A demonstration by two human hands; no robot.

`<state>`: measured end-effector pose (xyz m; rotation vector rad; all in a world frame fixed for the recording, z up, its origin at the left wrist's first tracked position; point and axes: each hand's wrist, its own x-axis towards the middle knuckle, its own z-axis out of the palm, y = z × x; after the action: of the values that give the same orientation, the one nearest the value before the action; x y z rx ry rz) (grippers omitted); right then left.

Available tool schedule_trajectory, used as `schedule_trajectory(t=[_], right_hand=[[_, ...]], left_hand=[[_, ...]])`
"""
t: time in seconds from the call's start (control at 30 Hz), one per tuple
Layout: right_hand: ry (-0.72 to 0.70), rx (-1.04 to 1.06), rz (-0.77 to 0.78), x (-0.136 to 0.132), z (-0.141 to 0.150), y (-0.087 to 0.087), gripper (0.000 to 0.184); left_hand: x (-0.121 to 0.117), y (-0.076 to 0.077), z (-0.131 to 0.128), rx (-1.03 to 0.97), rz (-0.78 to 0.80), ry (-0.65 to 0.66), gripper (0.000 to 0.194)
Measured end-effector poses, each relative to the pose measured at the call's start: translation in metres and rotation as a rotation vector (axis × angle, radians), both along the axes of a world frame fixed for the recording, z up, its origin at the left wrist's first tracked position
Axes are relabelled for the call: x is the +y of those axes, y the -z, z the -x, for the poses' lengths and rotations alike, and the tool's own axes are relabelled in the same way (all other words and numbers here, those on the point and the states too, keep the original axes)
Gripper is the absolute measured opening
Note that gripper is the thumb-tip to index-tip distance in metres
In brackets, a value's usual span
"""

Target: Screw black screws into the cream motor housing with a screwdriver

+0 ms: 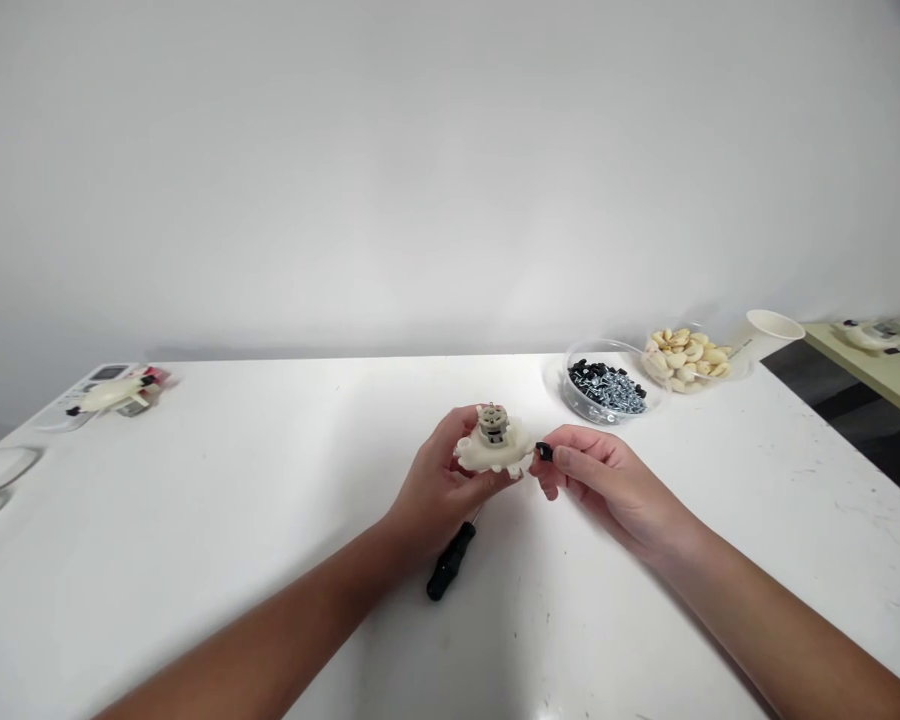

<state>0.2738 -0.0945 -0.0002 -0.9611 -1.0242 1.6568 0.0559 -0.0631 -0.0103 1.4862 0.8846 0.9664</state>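
My left hand [454,480] is closed round a cream plastic housing [487,455], from whose top a small metal motor [493,423] sticks up. Between the thumb and fingers of my right hand [596,475] is a small black plastic cap [544,451]. The cap is at the right end of the housing; whether it sits on the housing or only meets it, I cannot tell. Below my left hand a screwdriver [450,565] with a black handle lies on the white table, its shaft partly hidden by the hand.
A clear round dish [589,412] of black caps and screws stands at the back right. Beside it are a tub of cream pieces [682,360] and a tilted pale cup [769,335]. Another cream assembly [116,393] rests on a grey device at left. White boxes [0,468] lie nearer.
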Motion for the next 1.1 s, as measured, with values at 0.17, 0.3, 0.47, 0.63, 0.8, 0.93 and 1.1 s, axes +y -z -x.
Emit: schedule_trajectory(t=[0.17,0.3,0.47,0.63,0.8,0.93,1.1], right_hand=[[-0.003,-0.032,-0.009,0.0,-0.002,0.0,0.023],[-0.07,-0.011,-0.039,0.0,-0.001,-0.001,0.024],[-0.113,0.136,-0.017,-0.003,0.001,-0.001,0.025],[-0.11,0.228,-0.025,-0.006,0.0,0.0,0.028],[-0.118,0.23,-0.022,-0.006,0.0,0.001,0.029],[-0.163,0.285,-0.046,-0.008,0.0,0.0,0.018],[-0.203,0.315,-0.097,-0.007,-0.001,-0.004,0.017]], left_hand=[[0.002,0.001,0.003,0.146,-0.25,-0.102,0.045],[0.002,0.0,0.006,0.144,-0.376,-0.122,0.051],[-0.001,0.001,0.01,0.087,-0.411,-0.023,0.049],[-0.002,0.006,0.013,0.115,-0.341,-0.035,0.041],[-0.002,0.007,0.011,0.117,-0.439,-0.002,0.053],[-0.003,0.007,0.009,0.063,-0.521,-0.001,0.059],[-0.004,0.009,0.009,0.095,-0.585,-0.016,0.067]])
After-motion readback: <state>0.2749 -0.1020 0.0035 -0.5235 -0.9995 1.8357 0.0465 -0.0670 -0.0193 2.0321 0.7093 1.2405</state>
